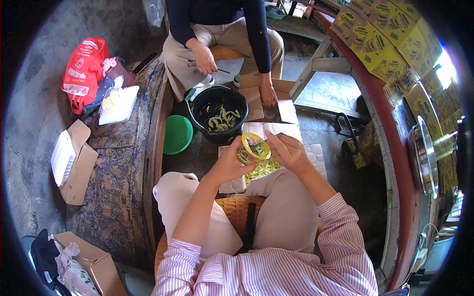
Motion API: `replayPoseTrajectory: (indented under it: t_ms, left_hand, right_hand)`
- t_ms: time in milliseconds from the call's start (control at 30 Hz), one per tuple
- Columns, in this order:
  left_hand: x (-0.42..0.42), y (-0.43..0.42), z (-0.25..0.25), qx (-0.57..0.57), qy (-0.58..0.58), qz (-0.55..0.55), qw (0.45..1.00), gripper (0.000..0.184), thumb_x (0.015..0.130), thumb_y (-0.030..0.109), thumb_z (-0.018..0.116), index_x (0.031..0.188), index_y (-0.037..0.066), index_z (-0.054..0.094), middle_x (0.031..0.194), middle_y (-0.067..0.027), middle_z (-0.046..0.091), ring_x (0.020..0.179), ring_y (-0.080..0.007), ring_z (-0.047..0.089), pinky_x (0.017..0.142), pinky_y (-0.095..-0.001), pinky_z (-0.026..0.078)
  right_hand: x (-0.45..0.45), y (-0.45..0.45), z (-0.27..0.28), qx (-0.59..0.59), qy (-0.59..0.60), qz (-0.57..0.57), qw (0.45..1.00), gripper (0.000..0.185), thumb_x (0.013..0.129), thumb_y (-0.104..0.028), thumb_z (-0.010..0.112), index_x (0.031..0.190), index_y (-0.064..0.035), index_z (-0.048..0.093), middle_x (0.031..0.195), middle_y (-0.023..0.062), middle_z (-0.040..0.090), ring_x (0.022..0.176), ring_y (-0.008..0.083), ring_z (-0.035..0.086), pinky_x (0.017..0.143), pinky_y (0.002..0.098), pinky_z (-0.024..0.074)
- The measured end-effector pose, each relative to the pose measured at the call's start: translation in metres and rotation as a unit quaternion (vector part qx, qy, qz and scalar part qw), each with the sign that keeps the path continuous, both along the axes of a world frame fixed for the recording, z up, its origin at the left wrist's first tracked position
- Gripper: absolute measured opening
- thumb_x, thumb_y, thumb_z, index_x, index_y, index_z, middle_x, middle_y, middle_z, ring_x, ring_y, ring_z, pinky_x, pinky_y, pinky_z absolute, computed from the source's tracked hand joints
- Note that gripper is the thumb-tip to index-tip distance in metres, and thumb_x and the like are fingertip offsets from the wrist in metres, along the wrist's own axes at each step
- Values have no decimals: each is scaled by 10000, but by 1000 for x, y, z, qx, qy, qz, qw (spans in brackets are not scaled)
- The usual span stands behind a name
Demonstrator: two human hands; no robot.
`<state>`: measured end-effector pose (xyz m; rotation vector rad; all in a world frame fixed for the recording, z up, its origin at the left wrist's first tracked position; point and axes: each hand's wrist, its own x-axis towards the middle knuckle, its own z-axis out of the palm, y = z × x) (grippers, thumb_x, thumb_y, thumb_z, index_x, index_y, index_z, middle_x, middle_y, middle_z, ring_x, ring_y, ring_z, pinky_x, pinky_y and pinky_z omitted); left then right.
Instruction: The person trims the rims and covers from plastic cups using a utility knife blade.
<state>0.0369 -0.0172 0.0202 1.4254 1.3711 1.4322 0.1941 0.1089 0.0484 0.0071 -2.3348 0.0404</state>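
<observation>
My left hand [230, 166] is wrapped round a small yellow-rimmed cup [256, 146] with printed sides, tilted so its mouth faces up and right. My right hand [289, 153] is at the cup's right rim, its fingers pinched together; what they hold, if anything, is too small to tell. Below the cup, yellow-green strips [263, 169] lie in a pile on white padded sheets [314, 157] between my knees. Beyond my left hand stands a black bucket [219, 112] with pale green pieces inside.
Opposite sits another person [219, 12], one hand holding a thin dark tool, the other at an open cardboard box [254, 103]. A green basin [177, 134] lies left of the bucket. A patterned bench [118, 172] is at left, a wooden frame [313, 69] at right.
</observation>
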Motion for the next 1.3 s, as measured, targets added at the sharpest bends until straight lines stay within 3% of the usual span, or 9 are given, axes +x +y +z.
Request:
replayPoseTrajectory:
  t_ms: [267,367,567,667,767,867,1067,1167,1300]
  left_hand:
    - [0,-4,0,-66,-144,-65,985,588,692,67,696,1193,15,393,1039,-64,536,963,-124,515,801,-276,450]
    - [-2,-6,0,-116,-133,-140,974,614,695,65,697,1218,12,380,1051,-64,532,964,-130,520,798,-277,458]
    - [-6,-5,-5,-116,-203,-152,960,642,684,49,705,1230,11,371,1096,-67,522,1006,-144,508,860,-289,428]
    - [-6,-2,-3,-106,-136,-101,980,656,680,49,707,1238,5,364,1120,-78,512,1053,-151,480,919,-302,382]
    - [-8,2,-12,-1,-178,-73,981,661,675,29,686,1247,7,355,1136,-80,500,1091,-154,451,958,-304,340]
    - [-14,1,-4,-16,-103,-58,993,644,674,35,668,1237,12,356,1140,-84,495,1083,-147,451,965,-294,325]
    - [-1,1,0,21,22,15,999,617,668,120,696,1193,19,387,1066,-100,528,970,-159,509,828,-287,412]
    - [3,5,2,-1,42,36,998,621,659,161,730,1168,23,402,1011,-100,551,912,-173,534,762,-292,436]
    - [2,5,-2,4,21,16,1000,618,657,188,748,1148,25,412,994,-98,564,888,-173,548,729,-285,447]
  right_hand:
    - [1,-3,-3,-13,9,11,1000,542,625,36,595,1155,56,487,637,59,515,544,188,525,502,297,456]
    - [-1,-8,1,-9,12,13,1000,554,613,13,609,1153,52,490,662,73,540,566,195,546,515,303,466]
    - [-1,-8,14,-13,29,25,999,544,610,-2,620,1138,50,503,669,75,553,578,194,554,530,303,474]
    - [-1,-3,15,12,19,3,1000,538,612,-4,624,1134,52,508,656,72,546,564,190,544,524,299,470]
    - [0,2,16,8,26,3,1000,551,610,-11,628,1144,51,507,647,67,534,558,182,534,516,296,464]
    - [4,4,15,17,-8,-31,999,566,616,-27,627,1161,47,499,646,59,526,568,177,533,521,292,462]
    - [1,1,19,46,-40,-49,997,548,635,-28,599,1169,42,496,619,49,494,561,171,518,528,288,458]
    - [-1,3,18,22,-27,-34,999,475,643,75,638,1104,46,528,610,69,523,514,187,521,476,303,451]
    - [1,3,13,21,-23,-27,999,484,644,72,642,1111,50,517,618,70,528,522,184,530,475,294,456]
